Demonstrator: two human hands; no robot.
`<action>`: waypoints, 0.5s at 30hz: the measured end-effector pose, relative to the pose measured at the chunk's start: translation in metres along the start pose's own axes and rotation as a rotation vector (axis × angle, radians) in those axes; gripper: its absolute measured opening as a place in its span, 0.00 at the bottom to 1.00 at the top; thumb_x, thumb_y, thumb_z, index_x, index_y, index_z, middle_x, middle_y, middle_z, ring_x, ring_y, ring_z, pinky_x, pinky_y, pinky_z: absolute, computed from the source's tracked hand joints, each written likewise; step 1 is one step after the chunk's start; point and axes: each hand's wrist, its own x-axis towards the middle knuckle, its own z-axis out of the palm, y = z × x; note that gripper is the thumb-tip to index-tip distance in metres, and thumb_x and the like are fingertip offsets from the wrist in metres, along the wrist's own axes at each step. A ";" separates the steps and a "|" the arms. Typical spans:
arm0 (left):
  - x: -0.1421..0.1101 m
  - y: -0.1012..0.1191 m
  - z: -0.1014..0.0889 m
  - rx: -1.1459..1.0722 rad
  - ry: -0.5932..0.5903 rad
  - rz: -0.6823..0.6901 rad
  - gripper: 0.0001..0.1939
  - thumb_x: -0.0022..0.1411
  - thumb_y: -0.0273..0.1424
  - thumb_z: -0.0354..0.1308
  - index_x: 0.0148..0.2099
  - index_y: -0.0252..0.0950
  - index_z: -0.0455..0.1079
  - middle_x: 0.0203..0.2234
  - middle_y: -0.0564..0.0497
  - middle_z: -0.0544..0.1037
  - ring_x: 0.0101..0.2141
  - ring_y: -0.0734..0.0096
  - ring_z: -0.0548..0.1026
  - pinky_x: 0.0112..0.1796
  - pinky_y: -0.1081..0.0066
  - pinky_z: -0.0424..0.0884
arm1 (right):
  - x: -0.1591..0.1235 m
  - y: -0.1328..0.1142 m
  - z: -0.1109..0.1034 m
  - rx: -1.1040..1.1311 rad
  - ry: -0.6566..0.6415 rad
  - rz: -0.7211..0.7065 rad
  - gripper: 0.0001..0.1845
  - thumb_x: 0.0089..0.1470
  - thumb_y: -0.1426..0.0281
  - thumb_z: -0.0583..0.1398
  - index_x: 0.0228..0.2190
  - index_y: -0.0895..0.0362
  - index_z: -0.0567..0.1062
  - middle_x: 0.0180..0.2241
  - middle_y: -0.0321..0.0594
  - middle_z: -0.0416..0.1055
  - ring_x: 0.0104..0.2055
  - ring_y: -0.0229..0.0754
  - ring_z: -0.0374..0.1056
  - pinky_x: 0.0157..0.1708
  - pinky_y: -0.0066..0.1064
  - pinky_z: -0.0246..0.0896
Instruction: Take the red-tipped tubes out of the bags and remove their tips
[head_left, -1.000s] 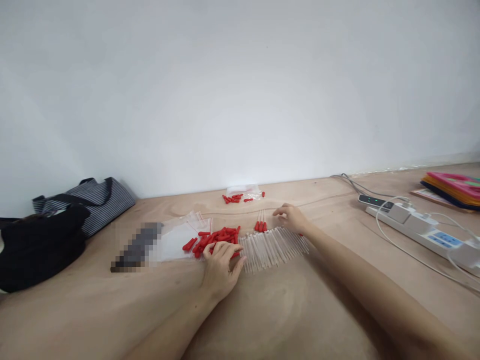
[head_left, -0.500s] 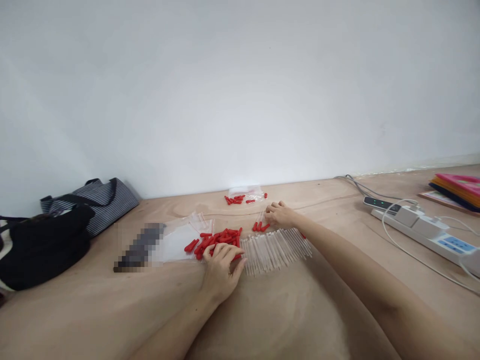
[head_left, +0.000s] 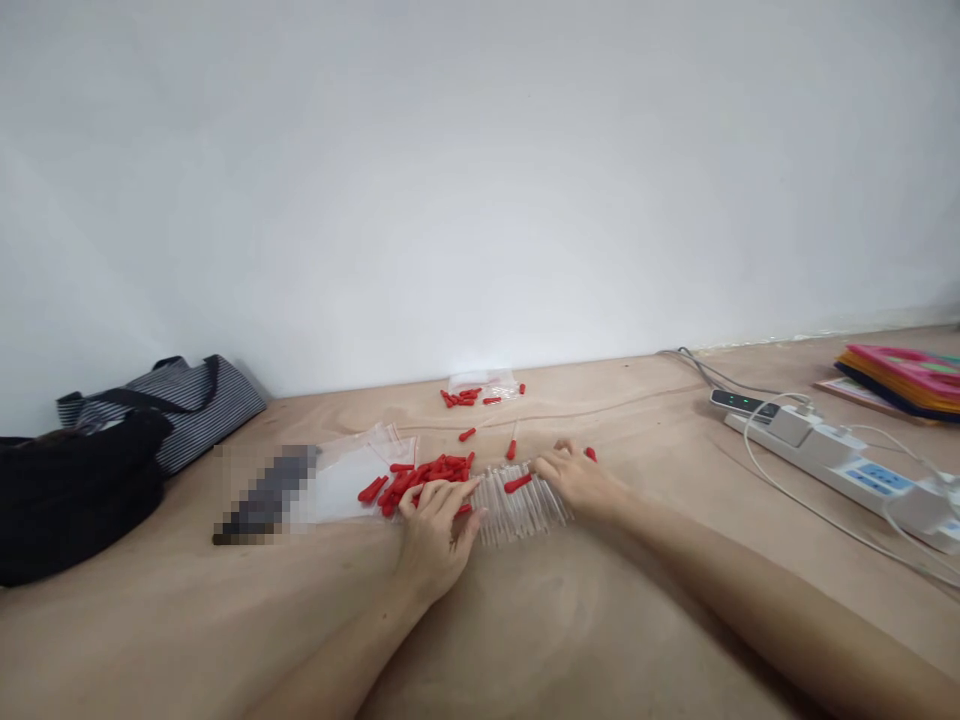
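My left hand (head_left: pixel 435 525) rests on the wooden surface (head_left: pixel 570 620) with its fingers curled over the near edge of a pile of red caps (head_left: pixel 429 470), pinching there. My right hand (head_left: pixel 579 482) lies on a row of clear thin tubes (head_left: pixel 521 512), fingers bent, their tips at a red-capped tube (head_left: pixel 517 484) lying across the row. Single red pieces lie further back (head_left: pixel 466 435), and another red-capped tube (head_left: pixel 512 446) lies apart behind the row.
Clear plastic bags (head_left: pixel 349 475) and a blurred dark object (head_left: pixel 262 495) lie left of the pile. A small bag with red caps (head_left: pixel 480 388) sits by the wall. Power strips with cables (head_left: pixel 847 462) and colourful folders (head_left: pixel 904 375) are at right. A striped bag (head_left: pixel 176 398) and black bag (head_left: pixel 67 495) are at left.
My right hand drew back from the capped tubes behind the row and now lies on the clear tubes. My left hand stayed at the red caps. The camera shifted slightly.
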 end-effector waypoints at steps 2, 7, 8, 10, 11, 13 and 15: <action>0.000 0.005 0.000 -0.011 -0.018 0.038 0.14 0.59 0.34 0.50 0.48 0.41 0.65 0.38 0.49 0.76 0.41 0.63 0.68 0.44 0.58 0.50 | -0.011 -0.023 -0.001 0.007 0.062 -0.022 0.13 0.52 0.81 0.46 0.36 0.59 0.66 0.29 0.40 0.66 0.30 0.40 0.60 0.41 0.35 0.45; 0.001 0.017 -0.002 -0.044 -0.042 0.104 0.09 0.60 0.32 0.50 0.40 0.44 0.70 0.31 0.53 0.77 0.36 0.66 0.70 0.44 0.58 0.49 | -0.023 -0.048 -0.002 0.011 0.139 -0.019 0.13 0.55 0.78 0.46 0.38 0.59 0.67 0.29 0.41 0.66 0.29 0.39 0.59 0.34 0.32 0.48; 0.001 0.019 -0.002 -0.054 -0.044 0.108 0.09 0.60 0.31 0.50 0.39 0.44 0.70 0.30 0.54 0.77 0.35 0.67 0.70 0.44 0.58 0.49 | -0.023 -0.049 -0.002 0.018 0.151 -0.017 0.12 0.56 0.78 0.46 0.37 0.59 0.67 0.29 0.41 0.66 0.29 0.39 0.59 0.33 0.32 0.48; 0.001 0.023 -0.003 -0.071 -0.051 0.118 0.08 0.59 0.32 0.51 0.39 0.44 0.70 0.29 0.54 0.77 0.35 0.66 0.70 0.44 0.58 0.49 | -0.023 -0.050 -0.002 0.028 0.175 -0.009 0.11 0.56 0.77 0.46 0.36 0.60 0.67 0.30 0.42 0.66 0.30 0.40 0.59 0.32 0.32 0.49; 0.001 0.025 -0.003 -0.078 -0.052 0.122 0.08 0.58 0.32 0.52 0.40 0.44 0.70 0.29 0.54 0.77 0.35 0.66 0.70 0.44 0.57 0.49 | -0.022 -0.051 -0.002 0.032 0.185 -0.006 0.11 0.56 0.77 0.46 0.36 0.60 0.67 0.30 0.42 0.66 0.30 0.40 0.59 0.32 0.32 0.49; 0.001 0.028 -0.004 -0.087 -0.050 0.128 0.08 0.57 0.33 0.53 0.40 0.44 0.70 0.28 0.54 0.77 0.35 0.66 0.70 0.44 0.57 0.48 | -0.021 -0.054 -0.004 0.040 0.201 -0.011 0.11 0.56 0.76 0.47 0.37 0.61 0.67 0.30 0.42 0.66 0.30 0.41 0.59 0.31 0.32 0.49; 0.001 0.030 -0.004 -0.088 -0.047 0.131 0.06 0.57 0.32 0.53 0.38 0.44 0.70 0.26 0.56 0.77 0.34 0.67 0.70 0.44 0.58 0.48 | -0.020 -0.057 -0.005 0.041 0.225 -0.022 0.10 0.57 0.73 0.48 0.36 0.61 0.67 0.29 0.41 0.66 0.30 0.41 0.59 0.30 0.32 0.48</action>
